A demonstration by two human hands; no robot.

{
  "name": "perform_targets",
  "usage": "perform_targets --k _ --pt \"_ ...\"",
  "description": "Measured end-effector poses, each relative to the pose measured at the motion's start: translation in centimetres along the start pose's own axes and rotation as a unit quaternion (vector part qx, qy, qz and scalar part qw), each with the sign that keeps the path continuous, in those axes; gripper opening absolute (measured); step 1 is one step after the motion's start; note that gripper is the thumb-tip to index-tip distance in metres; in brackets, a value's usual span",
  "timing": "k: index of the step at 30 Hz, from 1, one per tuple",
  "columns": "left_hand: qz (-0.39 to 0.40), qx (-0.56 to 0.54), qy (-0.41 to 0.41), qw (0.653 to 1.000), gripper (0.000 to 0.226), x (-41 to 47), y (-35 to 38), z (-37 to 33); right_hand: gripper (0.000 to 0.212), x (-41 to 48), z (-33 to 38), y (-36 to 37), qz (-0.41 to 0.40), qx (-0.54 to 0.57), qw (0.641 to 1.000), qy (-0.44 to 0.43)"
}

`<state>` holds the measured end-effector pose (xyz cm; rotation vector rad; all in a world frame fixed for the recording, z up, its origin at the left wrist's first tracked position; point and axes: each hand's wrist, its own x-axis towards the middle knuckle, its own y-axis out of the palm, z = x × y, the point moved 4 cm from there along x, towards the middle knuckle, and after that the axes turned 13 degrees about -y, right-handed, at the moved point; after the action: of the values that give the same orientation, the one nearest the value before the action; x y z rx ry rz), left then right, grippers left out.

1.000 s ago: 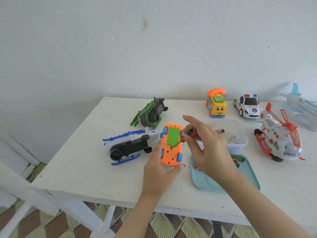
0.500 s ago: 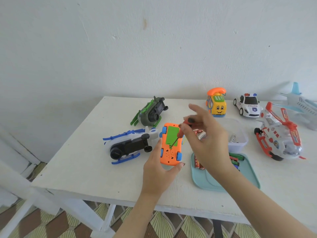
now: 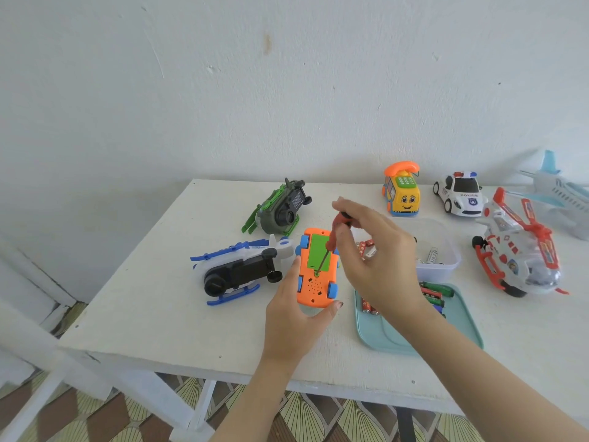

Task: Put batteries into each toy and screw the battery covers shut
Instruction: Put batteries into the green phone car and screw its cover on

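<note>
Bearings read from the orange toy [image 3: 314,282], 12 o'clock toward the wall

- Orange toy lies belly-up on the table [image 3: 159,307], near the front edge. Green battery cover [image 3: 318,253] sits flat in its recess, so the cells look to be in
- Your left hand [image 3: 293,317] grips the toy's near end, thumb at the 5 o'clock corner and fingers along the 8 o'clock side
- Your right hand [image 3: 379,250] pinches the red handle of the screwdriver [image 3: 331,237] between thumb and fingertips. The shaft slants down, with the tip on the screw at the cover's near edge
- Step in hand, by my reading: driving this cover's screw. How far home it is, you cannot tell from here
- Blue-and-white helicopter [image 3: 242,269] at 9 o'clock and green helicopter [image 3: 280,208] at 11 o'clock both lie underside-up with dark covers in place. Whether they are screwed is not visible
- Yellow phone car [image 3: 402,194] at 1 o'clock, police car [image 3: 459,194] and pale blue plane [image 3: 561,189] at 2, and red-and-white helicopter [image 3: 516,250] at 3 all stand upright. These are probably left to do, though nothing shows it either way
- Supplies: clear tub [image 3: 439,247] at 3 o'clock holds a few cells; loose batteries [image 3: 433,295] lie on the teal tray [image 3: 382,333] at 4 o'clock
- Estimate: somewhere near the middle of the job, with several toys to go
</note>
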<state>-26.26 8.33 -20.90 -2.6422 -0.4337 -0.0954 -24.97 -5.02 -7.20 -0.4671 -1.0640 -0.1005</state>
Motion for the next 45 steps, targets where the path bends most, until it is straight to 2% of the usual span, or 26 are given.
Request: perform_targets --k 4,9,12,15,19,22,25,28,31,35,39,41,45 --pt "-0.009 -0.002 -0.004 1.000 0.094 0.0 0.0 0.0 0.017 0.4 -0.1 -0.3 -0.032 -0.006 0.999 0.002" --pt "-0.008 -0.005 -0.004 1.000 0.094 -0.2 -0.1 -0.3 0.023 0.7 -0.4 0.1 0.019 0.009 0.999 0.032" --pt "-0.007 -0.004 -0.005 1.000 0.093 -0.1 -0.1 -0.3 0.020 0.7 -0.1 -0.1 -0.014 -0.006 1.000 0.003" --pt "-0.002 0.001 -0.003 1.000 0.093 0.0 0.0 -0.2 0.015 1.0 -0.3 -0.3 -0.047 -0.013 0.999 0.015" --pt "-0.008 0.002 -0.004 1.000 0.093 -0.1 -0.1 -0.2 0.024 0.9 -0.5 0.0 0.014 0.011 0.999 0.040" --pt "-0.009 0.005 -0.001 1.000 0.094 -0.1 -0.1 -0.2 0.022 0.6 -0.3 0.0 0.000 -0.006 1.000 0.009" --pt "-0.007 0.005 0.000 1.000 0.094 0.0 -0.1 -0.2 0.024 0.6 -0.4 -0.3 -0.023 -0.021 0.999 0.018" --pt "-0.008 -0.002 -0.006 1.000 0.094 -0.1 -0.1 -0.1 0.026 0.8 -0.5 -0.2 0.004 -0.013 0.999 0.040" --pt "-0.011 0.005 0.000 1.000 0.095 -0.3 -0.2 -0.3 0.024 0.8 -0.1 -0.1 0.029 -0.039 0.999 0.009" --pt "-0.008 0.005 0.000 1.000 0.095 -0.2 -0.1 -0.3 0.017 0.8 -0.2 -0.5 -0.013 -0.052 0.998 0.028" --pt "-0.005 0.008 -0.001 1.000 0.095 -0.3 -0.2 -0.2 0.029 1.1 -0.7 -0.3 0.038 -0.040 0.997 0.056" --pt "-0.004 0.008 0.000 1.000 0.094 -0.3 -0.2 -0.2 0.030 1.0 -0.4 -0.1 0.053 -0.052 0.997 0.032" --pt "-0.004 0.015 0.000 1.000 0.094 -0.2 -0.1 -0.2 0.026 0.7 -0.2 -0.3 0.004 -0.056 0.998 0.020"
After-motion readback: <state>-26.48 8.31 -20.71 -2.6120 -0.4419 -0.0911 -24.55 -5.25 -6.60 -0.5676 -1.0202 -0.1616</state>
